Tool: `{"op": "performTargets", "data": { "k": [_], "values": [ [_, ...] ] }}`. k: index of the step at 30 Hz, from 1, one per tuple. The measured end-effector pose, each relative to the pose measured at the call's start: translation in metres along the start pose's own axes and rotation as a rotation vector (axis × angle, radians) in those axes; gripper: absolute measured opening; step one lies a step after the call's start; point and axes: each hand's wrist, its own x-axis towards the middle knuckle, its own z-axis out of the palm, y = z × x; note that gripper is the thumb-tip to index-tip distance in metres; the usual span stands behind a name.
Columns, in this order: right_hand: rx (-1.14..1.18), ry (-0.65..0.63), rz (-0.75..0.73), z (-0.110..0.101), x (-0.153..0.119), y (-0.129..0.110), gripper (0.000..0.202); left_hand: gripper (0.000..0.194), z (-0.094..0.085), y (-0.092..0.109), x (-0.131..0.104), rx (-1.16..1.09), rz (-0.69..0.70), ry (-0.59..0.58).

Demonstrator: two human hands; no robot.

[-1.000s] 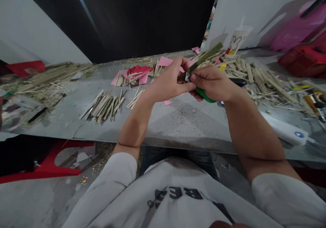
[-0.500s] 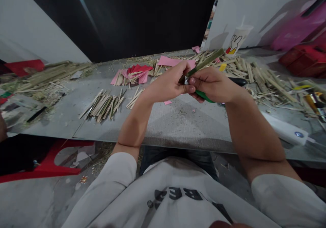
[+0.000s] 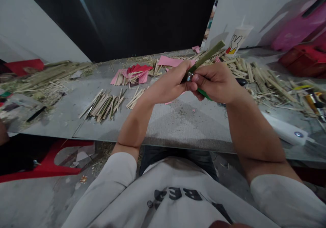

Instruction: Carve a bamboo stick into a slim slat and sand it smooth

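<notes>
Over the far half of the grey table my two hands meet, thumbs close together. My left hand (image 3: 174, 83) is closed round the lower end of a flat green bamboo strip (image 3: 210, 55), which slants up to the right. My right hand (image 3: 216, 82) is closed on a green-handled tool (image 3: 205, 94); a shiny metal part of it shows between the hands, while its exact kind is hidden by the fingers. Left of my forearm lies a bundle of thin bamboo sticks (image 3: 104, 106), with a smaller group (image 3: 134, 97) beside it.
Pink and red paper pieces (image 3: 137, 72) lie behind the sticks. Split bamboo pieces (image 3: 262, 78) are heaped to the right, near a rabbit-printed cup (image 3: 239, 39). A white device (image 3: 285, 129) rests by the right front edge. Another person's arm (image 3: 3, 133) shows at far left.
The bamboo strip's far end has risen slightly. Both hands have shifted a little to the right, and less of the green handle shows.
</notes>
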Motion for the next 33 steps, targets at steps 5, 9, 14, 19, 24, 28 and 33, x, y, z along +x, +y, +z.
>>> {"op": "performTargets", "data": {
  "k": [5,9,14,19,24,28,33],
  "values": [
    [-0.001,0.096,0.0,0.001,0.0,-0.002,0.059,0.053,0.005,0.003,0.001,-0.115,-0.05,0.004],
    [0.168,-0.035,0.072,-0.001,0.002,0.004,0.061,0.055,0.004,0.002,0.002,-0.045,-0.043,0.023],
    [0.26,-0.121,0.174,-0.003,0.003,0.011,0.062,0.052,0.003,-0.005,0.001,0.052,-0.013,0.025],
    [0.238,-0.118,0.177,-0.002,0.003,0.011,0.06,0.053,0.004,-0.009,0.002,0.057,-0.016,0.04],
    [0.282,-0.093,0.117,-0.004,0.003,0.009,0.058,0.063,0.004,-0.008,0.002,0.059,-0.007,0.064],
    [0.337,-0.075,0.083,-0.004,0.005,0.012,0.059,0.065,0.006,-0.012,0.002,0.133,0.048,0.07],
    [0.344,-0.03,0.028,-0.003,0.006,0.015,0.061,0.067,0.007,-0.017,0.003,0.274,0.124,0.15]
  ]
}}
